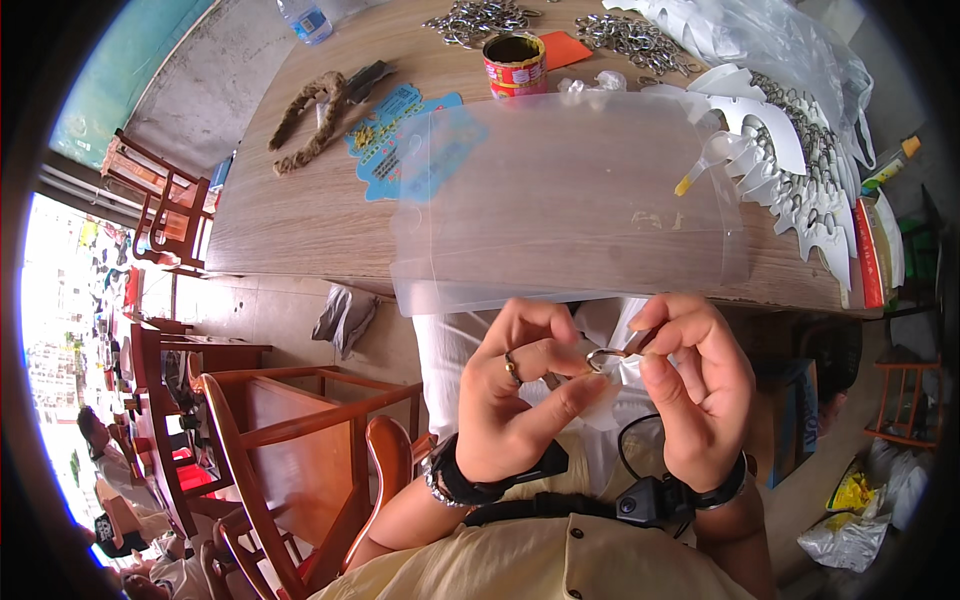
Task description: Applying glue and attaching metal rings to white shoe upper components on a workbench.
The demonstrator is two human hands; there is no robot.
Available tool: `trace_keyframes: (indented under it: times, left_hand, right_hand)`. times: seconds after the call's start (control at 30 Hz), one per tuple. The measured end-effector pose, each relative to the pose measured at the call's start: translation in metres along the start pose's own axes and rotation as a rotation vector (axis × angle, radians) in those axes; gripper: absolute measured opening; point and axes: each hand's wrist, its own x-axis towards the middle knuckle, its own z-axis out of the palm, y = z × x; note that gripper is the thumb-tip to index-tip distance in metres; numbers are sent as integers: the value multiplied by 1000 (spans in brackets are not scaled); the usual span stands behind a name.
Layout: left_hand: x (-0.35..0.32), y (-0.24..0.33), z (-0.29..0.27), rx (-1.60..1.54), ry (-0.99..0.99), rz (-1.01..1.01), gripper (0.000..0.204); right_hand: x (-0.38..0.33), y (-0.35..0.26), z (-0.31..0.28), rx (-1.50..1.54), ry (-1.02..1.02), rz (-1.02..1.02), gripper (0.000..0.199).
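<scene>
Head view: hands point(512, 400) point(702, 395) pinched on curved metal piece point(606, 351); bend leftward, long axis crosswise

Just short of the clear sheet point(580, 180), the left hand point(520, 395) and right hand point(700, 390) are pinching a metal ring point(603, 352). Beyond the sheet, a red can point(515, 80) is standing; a blue card point(375, 170) is lying partly under the sheet's left side.

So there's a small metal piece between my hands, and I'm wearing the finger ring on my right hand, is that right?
Not quite: the head view shows the finger ring on your left hand, not your right hand. The metal piece is indeed between them.
</scene>
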Motion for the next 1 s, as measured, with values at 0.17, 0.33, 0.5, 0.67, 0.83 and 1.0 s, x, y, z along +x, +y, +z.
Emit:
trace_keyframes:
  times: [0.17,0.33,0.5,0.67,0.83,1.0]
  left_hand:
    - [1,-4,-1,-49,-97,20,10]
    - [3,-1,-4,56,-111,79,10]
    - [2,3,-7,105,-110,99,16]
    - [2,5,-7,116,-118,107,13]
    - [4,3,-9,120,-133,151,10]
    - [4,5,-10,111,-140,131,9]
  right_hand:
    - [-1,-1,6,41,33,45,7]
    - [-2,0,11,-1,43,33,5]
    - [-2,1,17,-13,80,19,6]
    - [-1,1,19,-116,118,-40,6]
    - [-1,0,20,-155,119,-61,6]
    - [3,-1,15,-231,59,-145,5]
